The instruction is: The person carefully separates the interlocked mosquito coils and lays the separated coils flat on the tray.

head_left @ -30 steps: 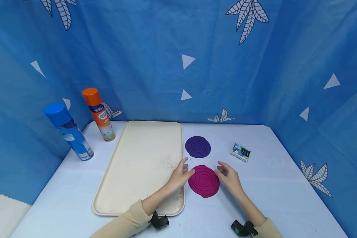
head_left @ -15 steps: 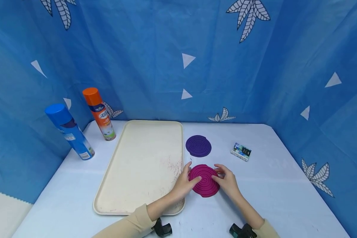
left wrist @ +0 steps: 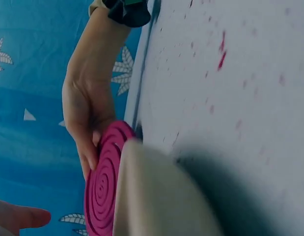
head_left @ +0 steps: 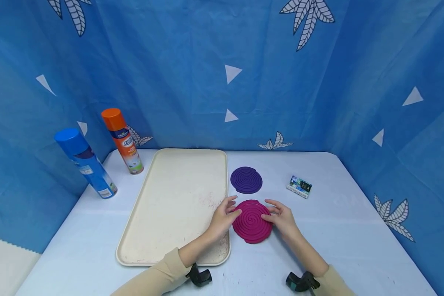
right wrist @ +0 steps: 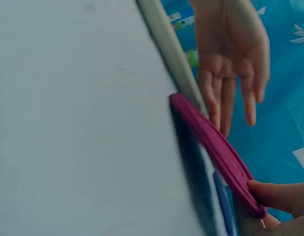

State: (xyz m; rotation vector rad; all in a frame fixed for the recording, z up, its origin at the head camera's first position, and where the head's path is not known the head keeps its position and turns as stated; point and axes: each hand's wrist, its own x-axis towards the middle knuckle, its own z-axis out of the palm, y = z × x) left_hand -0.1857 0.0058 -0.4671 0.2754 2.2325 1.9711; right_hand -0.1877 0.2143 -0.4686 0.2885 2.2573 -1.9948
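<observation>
Head view | magenta mat [head_left: 251, 224] 5 o'clk: matt, ridged, rubbery | tray [head_left: 181, 193]: smooth plas. | orange can [head_left: 125, 144] 9 o'clk: glossy | backdrop [head_left: 177, 82]: cloth

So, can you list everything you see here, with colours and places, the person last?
Backdrop: one, blue with white leaves and triangles, behind and at both sides
Pale surface: one, off-white, bottom left corner
Table cover: one, white, in front of the backdrop
Tray: one, cream, left of centre
Orange can: one, orange, left of the tray
Blue can: one, blue, left of the orange can
Purple mat: one, purple, right of the tray
Small box: one, multicoloured, right of the purple mat
Pink mat: one, magenta, nearer than the purple mat
Sleeves: two, beige, bottom edge
Wrist devices: two, black, one per wrist
Left grip: one, bare, by the pink mat's left side
Right grip: one, bare, pinching its right edge
</observation>
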